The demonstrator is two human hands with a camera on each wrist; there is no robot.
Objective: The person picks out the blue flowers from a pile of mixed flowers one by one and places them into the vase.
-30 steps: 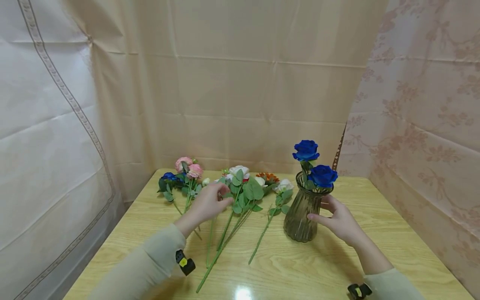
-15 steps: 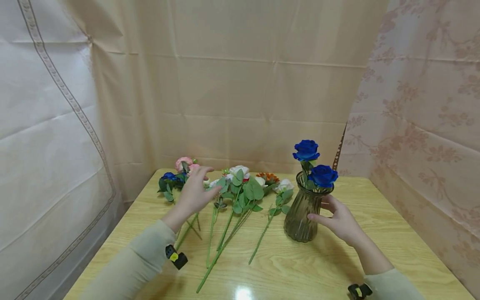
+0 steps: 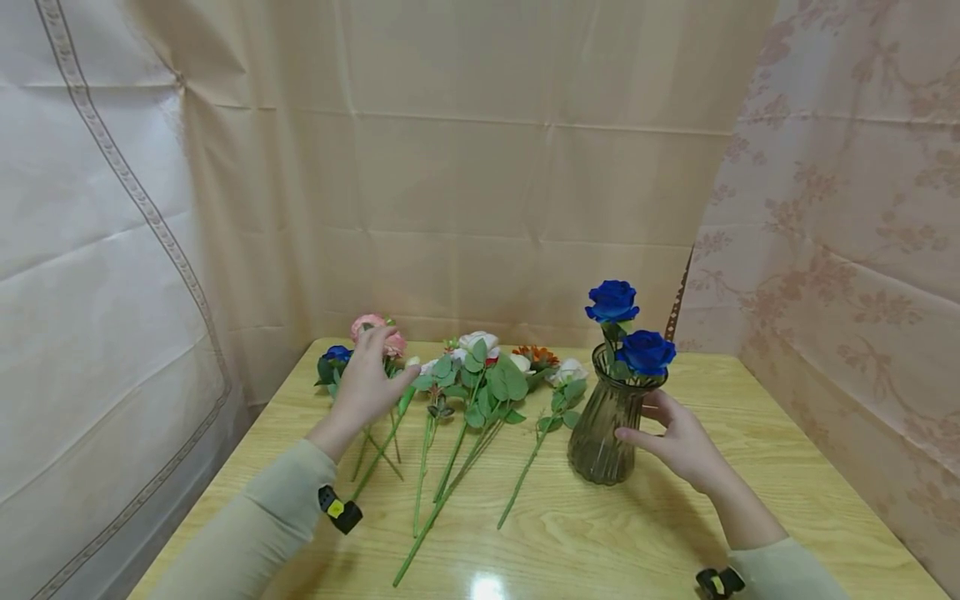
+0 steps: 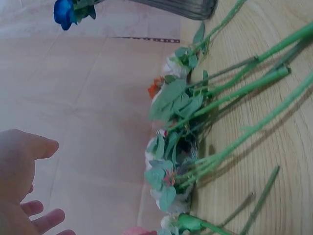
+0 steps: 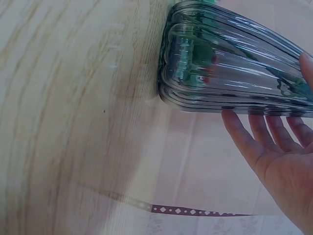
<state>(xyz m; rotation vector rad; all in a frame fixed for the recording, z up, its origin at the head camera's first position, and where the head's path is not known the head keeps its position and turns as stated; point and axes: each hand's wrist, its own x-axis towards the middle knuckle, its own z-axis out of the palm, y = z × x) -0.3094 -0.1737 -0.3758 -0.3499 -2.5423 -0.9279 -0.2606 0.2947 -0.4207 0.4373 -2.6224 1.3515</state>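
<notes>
My left hand [image 3: 365,385] hovers over the left end of the row of flowers, close to the pink flowers [image 3: 395,343] and partly hiding them. Its fingers are spread, with nothing between them in the left wrist view, where the thumb stands apart. A blue flower [image 3: 337,353] lies just left of it. On the right, my right hand [image 3: 686,446] grips a ribbed, smoky glass vase [image 3: 602,437], thumb on the near side and fingers [image 5: 239,132] along the other. Two blue roses, one higher [image 3: 613,302] and one lower [image 3: 645,353], stand in the vase.
Across the wooden table [image 3: 585,542] lie several more stems, heads toward the back: a large white rose [image 3: 478,342], an orange flower [image 3: 537,357] and a white rose [image 3: 568,372] beside the vase. A beige curtain [image 3: 480,183] hangs behind the table.
My left hand has moved left from the middle stems to above the pink flowers, its fingers opening out. The right hand and vase have stayed put.
</notes>
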